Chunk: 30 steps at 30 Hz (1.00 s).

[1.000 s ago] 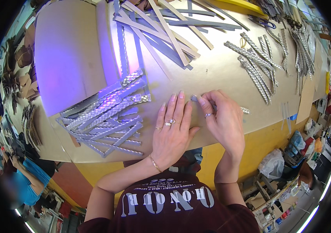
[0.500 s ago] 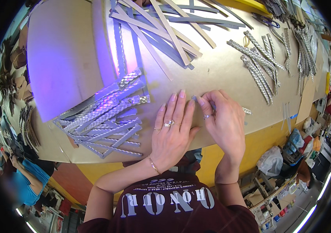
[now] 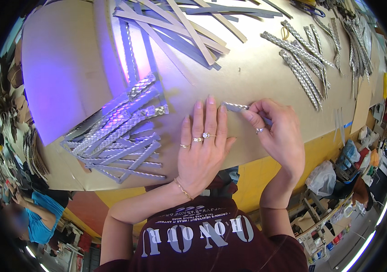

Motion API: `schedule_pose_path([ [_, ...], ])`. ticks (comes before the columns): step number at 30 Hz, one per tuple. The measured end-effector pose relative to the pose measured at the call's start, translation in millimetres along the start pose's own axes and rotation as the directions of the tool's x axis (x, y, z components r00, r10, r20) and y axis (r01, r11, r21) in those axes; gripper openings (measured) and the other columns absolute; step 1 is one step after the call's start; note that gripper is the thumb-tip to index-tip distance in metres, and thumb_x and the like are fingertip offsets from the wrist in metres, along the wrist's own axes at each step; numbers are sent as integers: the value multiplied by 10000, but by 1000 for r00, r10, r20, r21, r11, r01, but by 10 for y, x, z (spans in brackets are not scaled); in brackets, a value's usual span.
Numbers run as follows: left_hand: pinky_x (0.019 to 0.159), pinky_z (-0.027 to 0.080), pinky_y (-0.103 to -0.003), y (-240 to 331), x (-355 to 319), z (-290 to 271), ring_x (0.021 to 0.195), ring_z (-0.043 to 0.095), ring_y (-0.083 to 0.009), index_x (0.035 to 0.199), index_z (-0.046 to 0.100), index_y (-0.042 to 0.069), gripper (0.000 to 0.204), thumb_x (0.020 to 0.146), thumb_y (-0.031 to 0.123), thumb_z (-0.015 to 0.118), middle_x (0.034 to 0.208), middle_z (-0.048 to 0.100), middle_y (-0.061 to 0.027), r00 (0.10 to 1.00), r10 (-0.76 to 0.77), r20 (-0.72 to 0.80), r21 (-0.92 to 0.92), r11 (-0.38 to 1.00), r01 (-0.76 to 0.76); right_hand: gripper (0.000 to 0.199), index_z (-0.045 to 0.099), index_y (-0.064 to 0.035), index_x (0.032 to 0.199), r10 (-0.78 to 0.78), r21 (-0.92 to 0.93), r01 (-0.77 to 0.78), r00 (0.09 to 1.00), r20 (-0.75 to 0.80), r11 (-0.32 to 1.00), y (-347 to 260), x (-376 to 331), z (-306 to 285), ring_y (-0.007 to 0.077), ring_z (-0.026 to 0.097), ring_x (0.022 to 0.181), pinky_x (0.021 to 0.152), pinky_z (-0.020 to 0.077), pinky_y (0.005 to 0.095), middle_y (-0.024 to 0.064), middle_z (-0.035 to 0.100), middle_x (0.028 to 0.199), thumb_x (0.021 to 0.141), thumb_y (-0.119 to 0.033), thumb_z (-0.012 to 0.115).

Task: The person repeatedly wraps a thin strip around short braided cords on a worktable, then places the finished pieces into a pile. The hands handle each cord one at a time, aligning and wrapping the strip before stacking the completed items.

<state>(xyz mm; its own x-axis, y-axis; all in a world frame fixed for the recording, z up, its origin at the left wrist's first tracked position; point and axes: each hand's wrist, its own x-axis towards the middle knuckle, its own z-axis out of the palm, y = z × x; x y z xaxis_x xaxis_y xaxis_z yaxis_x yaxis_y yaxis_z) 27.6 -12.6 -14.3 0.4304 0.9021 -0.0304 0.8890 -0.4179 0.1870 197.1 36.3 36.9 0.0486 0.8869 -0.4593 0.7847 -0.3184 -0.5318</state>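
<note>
My left hand [image 3: 205,149] lies flat on the gold-coloured tabletop [image 3: 245,84], fingers stretched out, with rings and a bracelet on it. By its index fingertip is one end of a short grey strip with a silver braided edge [image 3: 235,106]. My right hand [image 3: 282,133] pinches this strip between thumb and fingers; its other end is hidden in the hand. Left of my left hand is a heap of grey strips and silver braided straps [image 3: 116,136], partly lit purple.
Flat beige and grey strips [image 3: 182,34] lie crossed at the far side. Silver braided cords [image 3: 302,72] sit to the far right, near a thicker bundle [image 3: 359,54]. A large curved sheet [image 3: 64,59] stands at the left. Another person in blue [image 3: 44,217] is at lower left.
My right hand has moved to the right, away from my left fingertips, and more of the braided-edge strip shows. My left hand stays flat. The whole view has shifted slightly.
</note>
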Motion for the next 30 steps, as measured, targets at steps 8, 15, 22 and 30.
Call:
schedule_pose_path([
  [8,1124,333,-465,-7,14,-25,1401,403,-325,1439,469,58,760,838,478,668,1518,420,-169,1000,12,20,14,1000,-13,166,680,-66,866,-22,-32,22,999,-28,999,42,-24,29,261,612,709,801,383,384,84,674,774,917,-222,654],
  [15,1098,365,-457,-16,14,-40,1386,417,-340,1436,469,54,786,811,468,704,1511,422,-181,1000,19,19,-5,1000,-19,180,663,-64,860,-77,-76,72,994,-72,995,62,-19,59,225,600,674,751,397,364,56,640,721,903,-239,680],
  [22,1118,338,-457,-12,24,-59,1394,409,-335,1426,485,53,771,808,454,710,1519,408,-186,999,11,34,-20,1000,-11,180,668,-65,853,-13,-78,10,999,-45,997,40,-7,43,242,620,697,754,399,369,64,656,729,891,-241,686],
  [30,1203,197,-464,97,30,-50,1472,292,-301,1458,432,6,798,830,428,684,1566,336,-184,994,110,20,-44,993,-109,184,675,-31,830,-59,-64,52,993,-105,997,57,12,88,259,634,596,633,460,364,110,643,659,874,-209,698],
])
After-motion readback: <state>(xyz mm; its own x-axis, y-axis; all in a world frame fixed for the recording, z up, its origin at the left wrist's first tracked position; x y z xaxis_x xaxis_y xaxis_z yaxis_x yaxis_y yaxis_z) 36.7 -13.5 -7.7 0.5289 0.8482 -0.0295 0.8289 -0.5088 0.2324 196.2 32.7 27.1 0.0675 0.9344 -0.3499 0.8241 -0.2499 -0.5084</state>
